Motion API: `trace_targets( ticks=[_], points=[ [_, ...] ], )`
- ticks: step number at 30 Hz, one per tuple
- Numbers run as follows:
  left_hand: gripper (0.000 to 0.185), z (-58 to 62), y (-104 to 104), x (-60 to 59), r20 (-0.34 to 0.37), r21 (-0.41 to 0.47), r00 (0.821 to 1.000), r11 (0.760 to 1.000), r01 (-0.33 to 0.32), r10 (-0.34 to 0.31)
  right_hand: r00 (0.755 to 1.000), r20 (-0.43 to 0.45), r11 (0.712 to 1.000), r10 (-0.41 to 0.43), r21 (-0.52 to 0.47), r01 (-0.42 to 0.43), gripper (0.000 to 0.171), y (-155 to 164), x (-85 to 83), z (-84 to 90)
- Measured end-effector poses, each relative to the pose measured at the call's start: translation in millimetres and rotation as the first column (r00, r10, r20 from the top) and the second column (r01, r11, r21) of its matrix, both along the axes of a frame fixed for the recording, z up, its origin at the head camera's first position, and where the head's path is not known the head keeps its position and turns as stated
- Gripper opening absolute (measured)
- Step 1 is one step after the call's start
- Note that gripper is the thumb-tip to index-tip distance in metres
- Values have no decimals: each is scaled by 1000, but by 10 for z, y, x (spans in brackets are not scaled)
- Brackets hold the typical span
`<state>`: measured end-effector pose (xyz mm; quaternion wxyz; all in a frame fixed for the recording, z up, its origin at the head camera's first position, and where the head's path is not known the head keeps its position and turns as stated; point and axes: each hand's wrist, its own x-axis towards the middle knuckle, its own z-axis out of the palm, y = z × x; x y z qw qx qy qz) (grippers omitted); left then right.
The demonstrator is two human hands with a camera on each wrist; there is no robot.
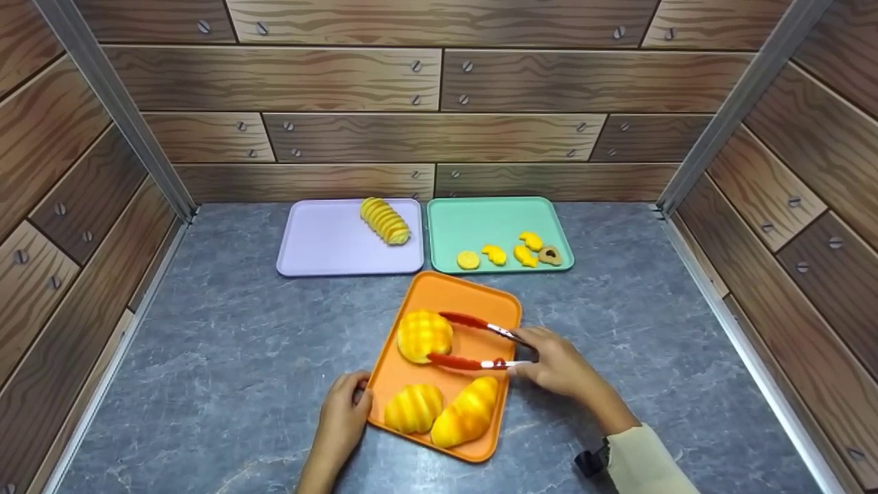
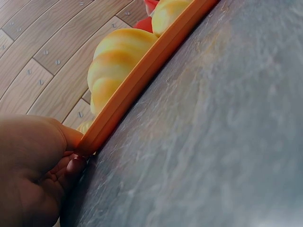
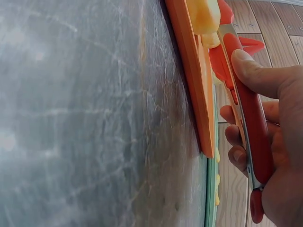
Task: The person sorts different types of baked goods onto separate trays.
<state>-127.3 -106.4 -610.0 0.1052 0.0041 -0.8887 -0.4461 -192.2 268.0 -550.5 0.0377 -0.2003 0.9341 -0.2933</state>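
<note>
An orange tray (image 1: pixel 466 291) lies at a slant on the table with a round checkered bun (image 1: pixel 425 336), a short striped roll (image 1: pixel 413 408) and a longer croissant-shaped bread (image 1: pixel 466 412) on it. My left hand (image 1: pixel 341 412) grips the tray's left rim, thumb and fingers pinching the edge, as the left wrist view shows. My right hand (image 1: pixel 559 360) holds red-tipped tongs (image 1: pixel 480 363) over the tray's right side. The tong tips lie at the bun's right side, one by its upper edge and one by its lower edge; whether they squeeze it, I cannot tell.
Behind stands a lilac tray (image 1: pixel 322 237) holding a long ridged bread (image 1: pixel 385 221). Beside it, a green tray (image 1: pixel 480 219) carries several small yellow pieces and a brown ring-like piece (image 1: pixel 550 255). Wood-patterned walls (image 1: pixel 439 137) enclose the table's back and sides.
</note>
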Motion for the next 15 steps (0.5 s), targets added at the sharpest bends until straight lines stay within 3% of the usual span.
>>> trace_targets(
  ticks=[8, 15],
  points=[
    [22, 3, 4, -10, 31, -3, 999, 1000, -7, 7, 996, 7, 995, -84, -57, 85, 73, -58, -24, 5],
    [22, -9, -2, -3, -1, 4, 1000, 1000, -12, 12, 991, 34, 986, -132, -98, 135, 75, -268, -167, 73]
  ],
)
